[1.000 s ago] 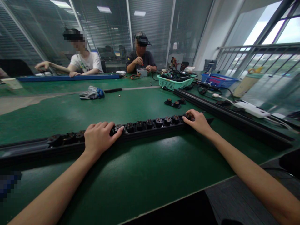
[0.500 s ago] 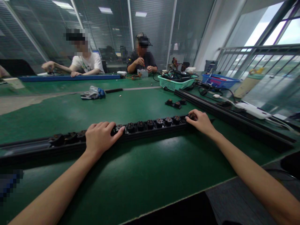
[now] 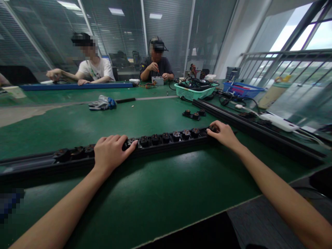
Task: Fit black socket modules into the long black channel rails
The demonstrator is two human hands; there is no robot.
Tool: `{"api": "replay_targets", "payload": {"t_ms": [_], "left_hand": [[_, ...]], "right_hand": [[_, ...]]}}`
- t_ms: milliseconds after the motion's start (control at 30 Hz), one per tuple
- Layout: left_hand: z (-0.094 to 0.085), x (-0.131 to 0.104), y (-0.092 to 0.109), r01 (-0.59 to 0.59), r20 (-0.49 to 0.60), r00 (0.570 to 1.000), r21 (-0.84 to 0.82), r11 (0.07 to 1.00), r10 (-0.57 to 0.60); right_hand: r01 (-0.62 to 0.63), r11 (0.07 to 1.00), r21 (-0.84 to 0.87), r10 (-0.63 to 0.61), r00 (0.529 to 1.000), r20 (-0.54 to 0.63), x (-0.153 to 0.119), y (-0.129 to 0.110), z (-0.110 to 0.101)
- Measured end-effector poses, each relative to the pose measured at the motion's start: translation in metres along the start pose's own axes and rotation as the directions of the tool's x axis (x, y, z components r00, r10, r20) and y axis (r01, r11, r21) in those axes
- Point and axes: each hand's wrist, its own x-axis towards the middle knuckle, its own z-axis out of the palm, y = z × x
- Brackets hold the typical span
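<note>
A long black channel [image 3: 158, 145] lies across the green table, with several black socket modules [image 3: 165, 137] seated in a row inside it. My left hand [image 3: 111, 152] is wrapped over the channel left of its middle, thumb and fingers around a socket module [image 3: 131, 142]. At the channel's right end, my right hand [image 3: 221, 133] pinches another black module [image 3: 213, 128] between thumb and fingers. More modules [image 3: 77, 152] sit in the channel to the left of my left hand. Part of the channel under my left hand is hidden.
Beyond the channel lie a few loose modules [image 3: 194, 114] and grey-blue gloves [image 3: 102, 103]. Black rails [image 3: 254, 128] run along the right, near a green basket [image 3: 195, 91] of cables, a blue basket [image 3: 243, 90] and a white power strip [image 3: 279, 122]. Two people work at the far side.
My right hand has shifted very slightly right, its fingers still on the module. My left hand stays where it was on the channel.
</note>
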Motion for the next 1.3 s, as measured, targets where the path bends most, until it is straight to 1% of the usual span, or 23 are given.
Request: {"api": "replay_targets", "payload": {"t_ms": [200, 400, 533, 633, 733, 1000, 1133, 1300], "left_hand": [[0.0, 0.0, 0.0, -0.001, 0.004, 1.0, -0.004, 1.0, 0.001], [0.001, 0.0, 0.0, -0.004, -0.012, 1.0, 0.013, 1.0, 0.005], [0.0, 0.0, 0.0, 0.001, -0.001, 1.0, 0.001, 1.0, -0.001], [-0.001, 0.0, 0.001, 0.005, 0.004, 1.0, -0.015, 1.0, -0.005], [-0.001, 0.001, 0.001, 0.007, 0.009, 1.0, -0.018, 1.0, -0.007], [-0.003, 0.001, 0.002, 0.002, 0.007, 1.0, -0.013, 1.0, -0.002], [-0.003, 0.0, 0.001, 0.005, 0.002, 1.0, -0.009, 1.0, -0.005], [-0.001, 0.001, 0.001, -0.001, 0.006, 1.0, 0.012, 1.0, 0.001]], "right_hand": [[-0.009, 1.0, -0.001, 0.009, 1.0, 0.011, 0.002, 0.005, -0.004], [-0.026, 1.0, -0.014, 0.026, 1.0, -0.01, 0.003, 0.012, -0.006], [-0.02, 0.999, -0.031, 0.019, 1.0, -0.016, 0.004, 0.016, -0.009], [-0.046, 0.998, -0.05, 0.046, 0.999, -0.004, 0.005, 0.021, -0.012], [-0.076, 0.994, -0.08, 0.076, 0.997, 0.006, 0.007, 0.029, -0.014], [-0.138, 0.972, -0.19, 0.139, 0.99, -0.01, 0.011, 0.052, -0.021], [-0.154, 0.948, -0.277, 0.151, 0.988, -0.036, 0.012, 0.068, -0.024], [-0.222, 0.907, -0.357, 0.219, 0.974, -0.051, 0.013, 0.085, -0.028]]}}
